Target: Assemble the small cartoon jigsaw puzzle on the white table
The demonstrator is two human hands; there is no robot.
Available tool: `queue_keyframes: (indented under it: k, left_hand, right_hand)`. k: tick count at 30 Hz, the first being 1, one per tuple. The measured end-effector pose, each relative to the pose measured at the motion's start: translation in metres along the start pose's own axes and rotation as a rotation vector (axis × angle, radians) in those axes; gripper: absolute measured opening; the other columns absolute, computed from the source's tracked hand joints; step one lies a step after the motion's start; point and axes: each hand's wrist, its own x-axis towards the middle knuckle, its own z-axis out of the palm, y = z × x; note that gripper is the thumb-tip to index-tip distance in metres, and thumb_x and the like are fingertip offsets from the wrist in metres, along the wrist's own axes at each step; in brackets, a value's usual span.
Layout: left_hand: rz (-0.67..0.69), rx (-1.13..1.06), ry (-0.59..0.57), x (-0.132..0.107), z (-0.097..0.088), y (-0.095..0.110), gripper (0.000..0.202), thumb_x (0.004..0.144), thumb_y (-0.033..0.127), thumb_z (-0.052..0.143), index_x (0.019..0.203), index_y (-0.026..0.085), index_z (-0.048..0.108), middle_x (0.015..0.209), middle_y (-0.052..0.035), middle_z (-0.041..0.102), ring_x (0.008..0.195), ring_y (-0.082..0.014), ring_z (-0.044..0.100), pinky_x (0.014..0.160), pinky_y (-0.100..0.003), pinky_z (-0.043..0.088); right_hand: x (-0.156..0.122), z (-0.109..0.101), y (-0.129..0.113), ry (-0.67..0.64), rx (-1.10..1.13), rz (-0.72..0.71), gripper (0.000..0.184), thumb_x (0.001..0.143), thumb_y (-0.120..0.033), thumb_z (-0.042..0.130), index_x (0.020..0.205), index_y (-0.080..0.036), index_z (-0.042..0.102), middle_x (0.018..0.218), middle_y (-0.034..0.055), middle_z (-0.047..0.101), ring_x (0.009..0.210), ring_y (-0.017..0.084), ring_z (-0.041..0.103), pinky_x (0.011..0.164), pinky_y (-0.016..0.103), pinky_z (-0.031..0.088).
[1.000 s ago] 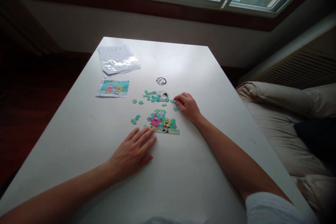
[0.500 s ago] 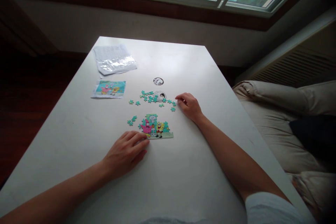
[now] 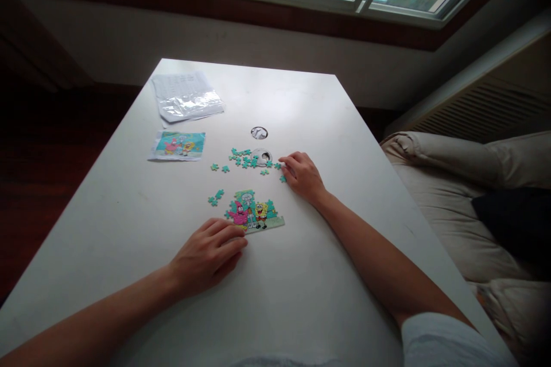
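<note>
A partly joined jigsaw puzzle [image 3: 249, 212] lies on the white table, showing a pink starfish, a squid and a yellow sponge character. My left hand [image 3: 210, 252] rests flat and loosely open, its fingertips touching the puzzle's lower left corner. Beyond the puzzle, my right hand [image 3: 303, 178] is closed in a pinch at the right end of the loose green pieces. A small pale puzzle piece [image 3: 282, 164] shows at its fingertips, largely hidden by them. Several loose puzzle pieces [image 3: 245, 161] are scattered there, and a small cluster of pieces [image 3: 216, 197] sits left of the puzzle.
A printed picture sheet [image 3: 178, 145] of the same scene lies at the left. Behind it are papers in a clear plastic sleeve [image 3: 189, 97]. Two round holes or fittings, including a cable hole [image 3: 259, 133], are set in the table [image 3: 293, 103]. A beige sofa [image 3: 426, 183] stands at the right.
My right hand has moved slightly left onto the pieces and pinched one. The puzzle has turned a little, its left lower corner shifting toward me under my left hand.
</note>
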Motion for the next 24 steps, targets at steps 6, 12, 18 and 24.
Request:
queue_keyframes:
  k: [6, 12, 18, 24]
  left_hand:
    - [0.01, 0.001, -0.045, 0.0, 0.001, -0.001, 0.023, 0.096, 0.017, 0.052, 0.116, 0.02, 0.064, 0.125, -0.0087, 0.067, 0.113, -0.0225, 0.059, 0.102, -0.041, 0.049]
    - [0.008, 0.002, -0.035, 0.002, 0.001, -0.002, 0.023, 0.097, 0.017, 0.052, 0.115, 0.02, 0.064, 0.125, -0.0091, 0.067, 0.114, -0.0228, 0.059, 0.103, -0.042, 0.049]
    - [-0.009, -0.007, -0.034, 0.002, 0.002, -0.001, 0.022, 0.096, 0.017, 0.052, 0.115, 0.02, 0.065, 0.126, -0.0086, 0.066, 0.115, -0.023, 0.058, 0.103, -0.042, 0.049]
    - [-0.026, -0.033, -0.051, 0.002, 0.006, -0.001, 0.023, 0.096, 0.018, 0.053, 0.115, 0.022, 0.065, 0.128, -0.0077, 0.064, 0.117, -0.0223, 0.056, 0.106, -0.042, 0.047]
  right_hand:
    - [0.0, 0.001, -0.002, -0.073, -0.036, -0.066, 0.038, 0.098, -0.035, 0.054, 0.134, -0.026, 0.061, 0.121, 0.0104, 0.06, 0.113, 0.027, 0.05, 0.102, 0.045, 0.042]
    - [0.0, 0.0, -0.002, -0.115, -0.037, -0.123, 0.035, 0.099, -0.039, 0.053, 0.132, -0.031, 0.063, 0.131, 0.0081, 0.058, 0.121, 0.026, 0.049, 0.104, 0.046, 0.04]
    - [-0.001, -0.001, -0.007, -0.113, 0.036, -0.184, 0.026, 0.1, -0.037, 0.052, 0.119, -0.03, 0.069, 0.13, 0.0065, 0.06, 0.122, 0.024, 0.052, 0.106, 0.045, 0.042]
    - [-0.001, 0.001, -0.015, -0.103, -0.002, -0.155, 0.038, 0.101, -0.04, 0.05, 0.136, -0.029, 0.059, 0.139, 0.0091, 0.056, 0.129, 0.026, 0.05, 0.11, 0.047, 0.042]
